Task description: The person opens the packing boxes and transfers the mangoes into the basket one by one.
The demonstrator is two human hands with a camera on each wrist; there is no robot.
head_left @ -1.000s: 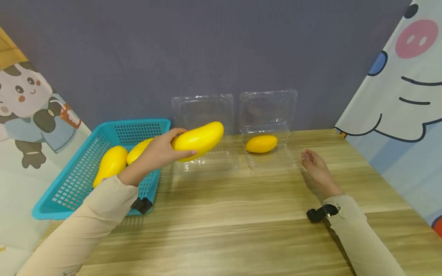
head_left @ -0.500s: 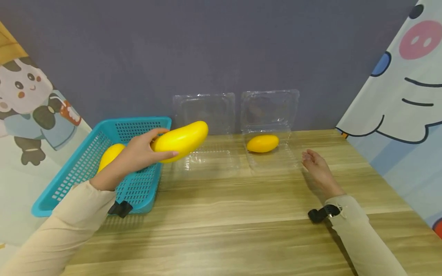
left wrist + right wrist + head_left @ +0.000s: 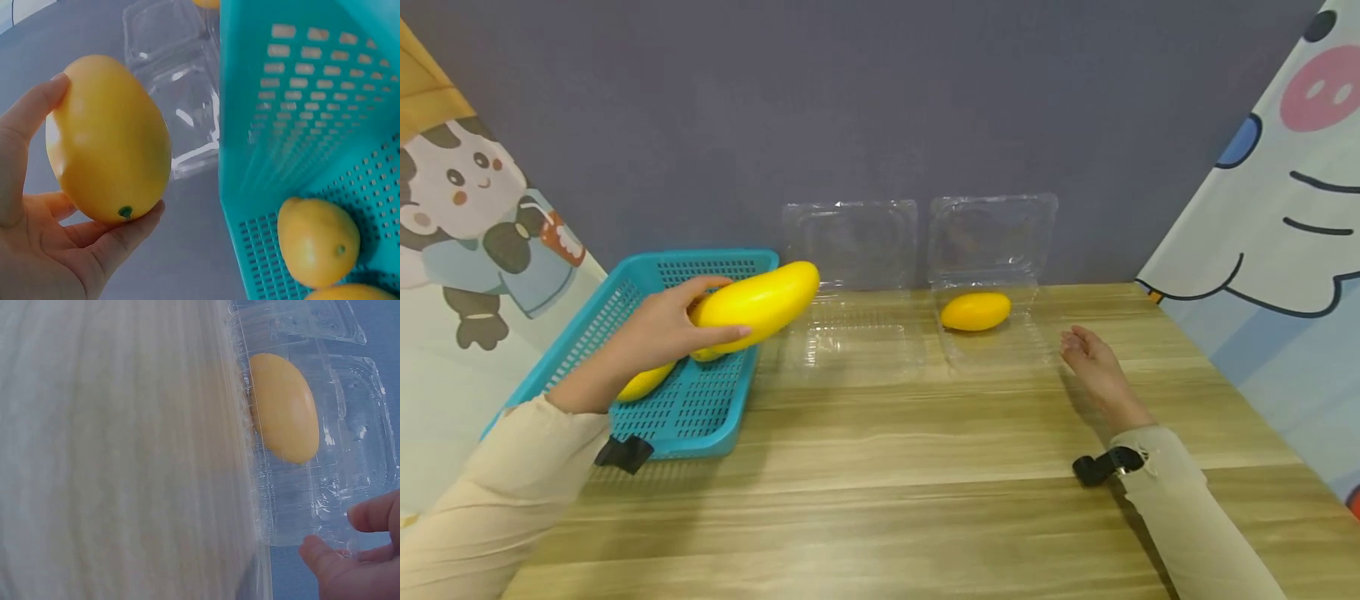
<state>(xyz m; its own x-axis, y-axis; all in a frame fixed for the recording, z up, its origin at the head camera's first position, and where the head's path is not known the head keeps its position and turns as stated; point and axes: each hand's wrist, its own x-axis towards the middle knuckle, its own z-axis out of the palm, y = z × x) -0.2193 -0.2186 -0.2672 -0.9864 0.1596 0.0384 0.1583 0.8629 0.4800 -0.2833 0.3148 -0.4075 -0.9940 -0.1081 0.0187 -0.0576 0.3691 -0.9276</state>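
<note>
My left hand point(image 3: 658, 329) grips a large yellow mango point(image 3: 760, 300), holding it over the right side of the blue basket point(image 3: 730, 432). Thumb and fingers wrap its sides in the left wrist view, where the held mango point(image 3: 107, 137) shows a green stem spot. Below it in the basket lie another mango point(image 3: 319, 240) and part of one more. My right hand point(image 3: 1097, 371) rests loosely curled and holds nothing, just right of the right-hand clear plastic box point(image 3: 1030, 346). A smaller mango point(image 3: 976, 312) lies in that box.
A second clear clamshell box point(image 3: 857, 354) sits between the basket and the right-hand box. Both lids stand raised against the grey back wall point(image 3: 880, 108). The wooden table point(image 3: 880, 500) extends in front, with printed cloths at both sides.
My left hand has moved left with the mango, from over the left clear box back over the basket. The right hand has stayed in place. The head view has shifted slightly.
</note>
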